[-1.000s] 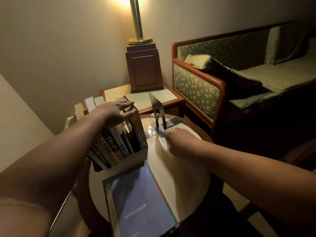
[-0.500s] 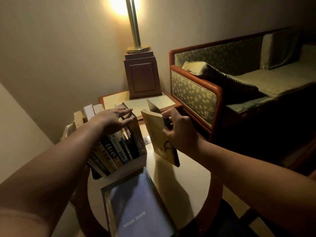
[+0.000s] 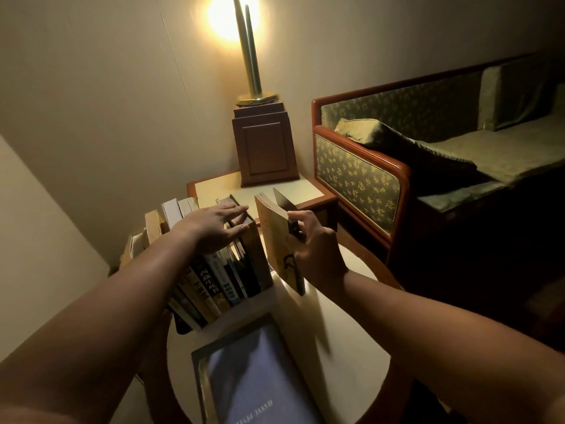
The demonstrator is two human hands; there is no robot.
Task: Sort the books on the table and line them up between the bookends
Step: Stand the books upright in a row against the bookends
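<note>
Tan and upright now, nearly in line.
Grips the tan book point(image 3: 275, 243) in the right hand point(image 3: 316, 252), thumb on the cover and fingers curled behind, with the metal bookend point(image 3: 282, 199) just behind it; had that hand down on the bench point(image 3: 345, 332) a second ago. Presses the left hand point(image 3: 211, 228) flat, fingers straight, on the leaning row of books point(image 3: 226, 280). Leaves a narrow gap to close, probably next, plus a blue book point(image 3: 253, 371) lying flat.

Bare left hand point(image 3: 214, 228), bare right hand point(image 3: 316, 250), forearms seemingly bare
</note>
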